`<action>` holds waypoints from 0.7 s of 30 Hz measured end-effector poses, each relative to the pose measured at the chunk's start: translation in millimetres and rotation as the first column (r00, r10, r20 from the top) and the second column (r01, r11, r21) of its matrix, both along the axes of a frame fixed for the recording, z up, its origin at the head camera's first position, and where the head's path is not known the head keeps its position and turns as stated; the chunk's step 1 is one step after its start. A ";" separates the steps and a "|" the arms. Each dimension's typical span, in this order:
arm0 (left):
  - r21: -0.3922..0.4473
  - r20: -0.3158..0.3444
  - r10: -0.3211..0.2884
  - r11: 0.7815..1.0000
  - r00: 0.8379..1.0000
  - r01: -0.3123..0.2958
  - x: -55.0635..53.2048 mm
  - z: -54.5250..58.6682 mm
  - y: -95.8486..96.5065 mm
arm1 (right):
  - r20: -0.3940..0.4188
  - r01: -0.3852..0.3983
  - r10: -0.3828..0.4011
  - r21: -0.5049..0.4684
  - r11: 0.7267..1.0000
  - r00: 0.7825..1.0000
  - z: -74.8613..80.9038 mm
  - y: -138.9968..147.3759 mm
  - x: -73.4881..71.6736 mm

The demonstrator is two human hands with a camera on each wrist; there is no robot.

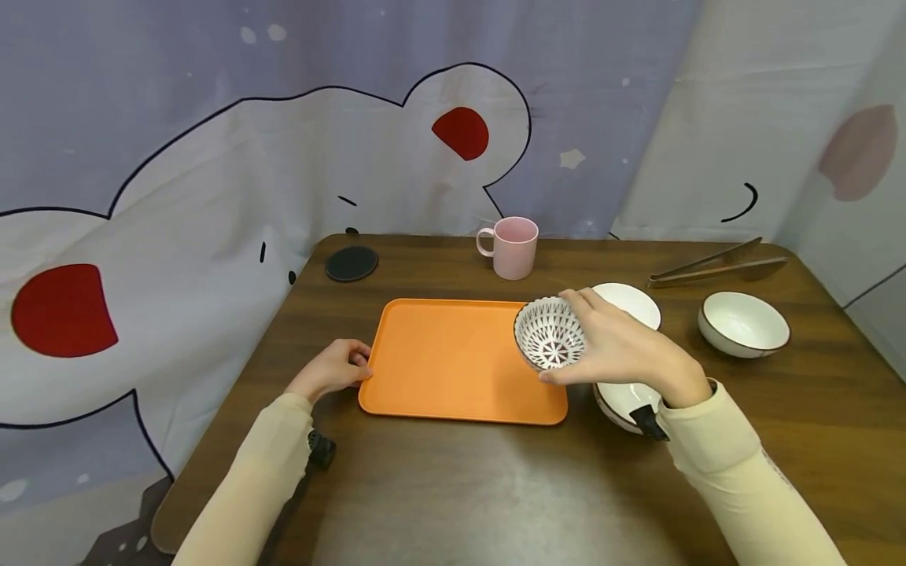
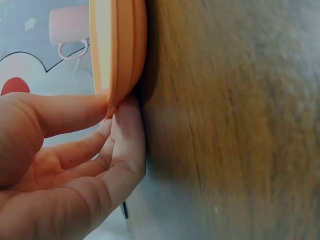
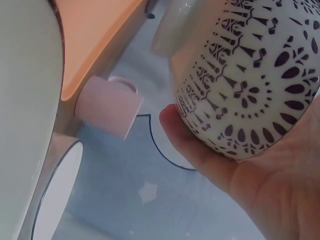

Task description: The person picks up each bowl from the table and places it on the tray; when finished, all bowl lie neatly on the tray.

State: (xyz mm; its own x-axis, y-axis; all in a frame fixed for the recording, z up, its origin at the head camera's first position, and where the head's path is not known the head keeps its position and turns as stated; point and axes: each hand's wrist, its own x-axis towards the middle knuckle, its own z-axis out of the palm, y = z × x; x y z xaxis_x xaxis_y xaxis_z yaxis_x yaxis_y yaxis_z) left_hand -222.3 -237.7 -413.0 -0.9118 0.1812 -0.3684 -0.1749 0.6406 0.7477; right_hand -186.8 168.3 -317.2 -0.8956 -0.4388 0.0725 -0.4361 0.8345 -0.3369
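Observation:
My left hand [image 1: 336, 368] pinches the left edge of an orange tray [image 1: 453, 362], thumb on top and fingers under the rim, as the left wrist view shows. In my right hand [image 1: 616, 338] is a small white bowl with a dark pattern [image 1: 549, 333], gripped by its side and held over the tray's right end. The right wrist view shows the patterned outside of this bowl [image 3: 250, 85] and its foot ring. Just beyond the tray's right edge, partly behind the right hand, are a white bowl [image 1: 628, 401] and a white dish [image 1: 630, 303].
A pink mug [image 1: 515, 250] stands behind the tray, and a dark round coaster [image 1: 351, 263] lies at the back left. Toward the back right are tongs [image 1: 715, 266] and another white bowl [image 1: 745, 322]. A printed curtain hangs behind the wooden table [image 1: 453, 487].

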 end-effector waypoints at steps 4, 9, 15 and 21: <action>-0.004 0.001 0.002 1.000 1.000 -0.002 -1.2 -1.3 1.5 | 0.013 -0.020 0.020 -0.001 1.000 1.000 -2.7 -9.5 -4.5; -0.020 0.008 0.001 1.000 1.000 -0.001 -1.9 -0.6 0.9 | 0.038 -0.027 0.027 -0.012 1.000 0.999 -5.5 -22.8 -8.9; -0.011 0.001 0.006 1.000 1.000 -0.006 -0.4 -0.3 0.1 | 0.066 -0.033 0.035 -0.037 0.999 0.997 -8.3 -39.0 -14.9; -0.006 0.002 0.005 1.000 1.000 -0.005 0.3 -0.7 0.1 | 0.076 -0.016 0.019 -0.041 0.999 0.997 -11.4 -51.4 -18.3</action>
State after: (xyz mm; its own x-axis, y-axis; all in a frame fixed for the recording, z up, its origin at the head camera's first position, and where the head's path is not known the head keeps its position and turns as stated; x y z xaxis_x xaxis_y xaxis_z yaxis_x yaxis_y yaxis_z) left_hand -222.0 -237.5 -413.7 -0.9121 0.1741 -0.3713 -0.1796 0.6443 0.7434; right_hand -205.1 116.9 -328.5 -0.8913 -0.4529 0.0218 -0.4224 0.8120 -0.4028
